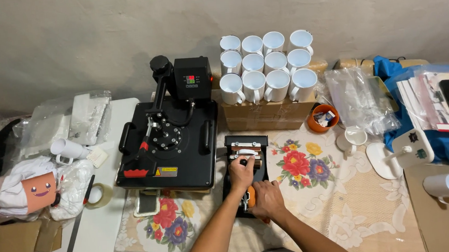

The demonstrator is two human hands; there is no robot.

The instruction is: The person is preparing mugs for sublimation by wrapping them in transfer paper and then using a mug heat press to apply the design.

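Observation:
A small black mug press [245, 143] sits on the flowered tablecloth [313, 188] just right of the big black heat press [170, 143]. My left hand [241, 174] is closed around the mug press's black lever knob. My right hand [266, 199] grips the near end of the mug press, where something orange shows under my fingers; I cannot tell what it is.
Several white mugs [265, 68] stand stacked on a cardboard box [266, 115] at the back. An orange bowl [323, 118], a white mug [353, 138] and plastic bags lie to the right. A tape roll [99, 195], cloth and bags clutter the white table at left.

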